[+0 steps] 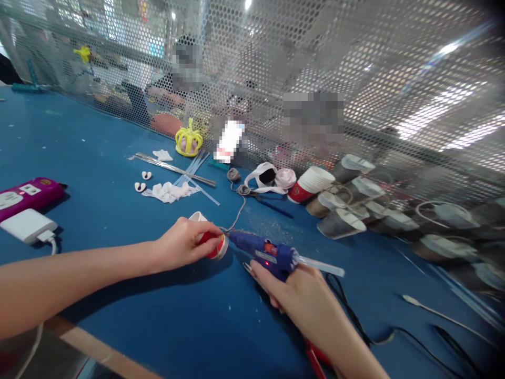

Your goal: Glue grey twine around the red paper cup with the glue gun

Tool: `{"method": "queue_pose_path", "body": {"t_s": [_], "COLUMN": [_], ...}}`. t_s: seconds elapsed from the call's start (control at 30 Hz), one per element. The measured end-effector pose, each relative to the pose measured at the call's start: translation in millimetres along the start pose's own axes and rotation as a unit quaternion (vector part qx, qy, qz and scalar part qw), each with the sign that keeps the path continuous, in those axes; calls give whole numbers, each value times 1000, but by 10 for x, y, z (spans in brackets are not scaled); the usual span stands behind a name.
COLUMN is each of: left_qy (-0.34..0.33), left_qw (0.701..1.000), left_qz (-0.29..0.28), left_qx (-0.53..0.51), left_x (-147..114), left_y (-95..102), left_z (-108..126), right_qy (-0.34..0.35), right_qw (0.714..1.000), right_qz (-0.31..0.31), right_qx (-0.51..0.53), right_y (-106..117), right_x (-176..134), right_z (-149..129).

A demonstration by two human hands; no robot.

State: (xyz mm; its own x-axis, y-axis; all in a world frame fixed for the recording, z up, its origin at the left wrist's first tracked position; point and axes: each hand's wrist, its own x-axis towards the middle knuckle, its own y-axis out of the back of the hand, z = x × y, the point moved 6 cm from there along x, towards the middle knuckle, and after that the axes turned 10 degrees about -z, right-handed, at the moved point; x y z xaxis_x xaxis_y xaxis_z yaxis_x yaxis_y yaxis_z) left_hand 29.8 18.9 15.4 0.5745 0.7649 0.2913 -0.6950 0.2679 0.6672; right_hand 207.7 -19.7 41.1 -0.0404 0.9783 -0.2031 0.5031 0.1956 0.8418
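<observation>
My left hand (189,239) is closed around a small red and white paper cup (218,249), which lies tilted on its side just above the table. A grey cord (238,215) runs from the cup back to a little coil on the table. In my right hand (294,289) is a blue hot glue gun (258,250) with a lit red light and a clear glue stick (321,266) poking out of its rear. Its nozzle meets the cup's edge close to my left fingertips; whether it touches the cord, I cannot tell. Scissor-like metal tips show under the right hand.
Wrapped cups (342,223) and stacked paper cups (311,184) line the right side against a perforated metal screen (252,63). A purple power strip (31,196) and white charger (28,226) lie left. Behind are a yellow crown (189,141), a phone (229,141) and glue sticks. Black cable trails right.
</observation>
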Motion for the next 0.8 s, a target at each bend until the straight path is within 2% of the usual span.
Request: {"method": "queue_pose_path", "body": {"t_s": [0.1,0.27,0.47,0.57,0.8], "left_qy": [-2,8,30,38,40], "left_qw": [1000,1000,999,999,999], "left_qz": [-3,6,7,0,2], "left_qx": [-4,-5,-24,-36,-35], "left_x": [2,-5,11,28,27], "left_y": [-9,2,7,1,12], "left_z": [-4,-24,-38,-47,-43], "right_qy": [-10,-71,-16,-30,14], "right_qw": [1000,997,999,999,999], "right_qz": [-22,-36,-28,-18,21], "right_qx": [-8,0,20,22,-29], "right_y": [17,39,12,-15,20], "right_x": [-17,-73,-185,-236,-224], "right_z": [-45,-18,-1,39,2]}}
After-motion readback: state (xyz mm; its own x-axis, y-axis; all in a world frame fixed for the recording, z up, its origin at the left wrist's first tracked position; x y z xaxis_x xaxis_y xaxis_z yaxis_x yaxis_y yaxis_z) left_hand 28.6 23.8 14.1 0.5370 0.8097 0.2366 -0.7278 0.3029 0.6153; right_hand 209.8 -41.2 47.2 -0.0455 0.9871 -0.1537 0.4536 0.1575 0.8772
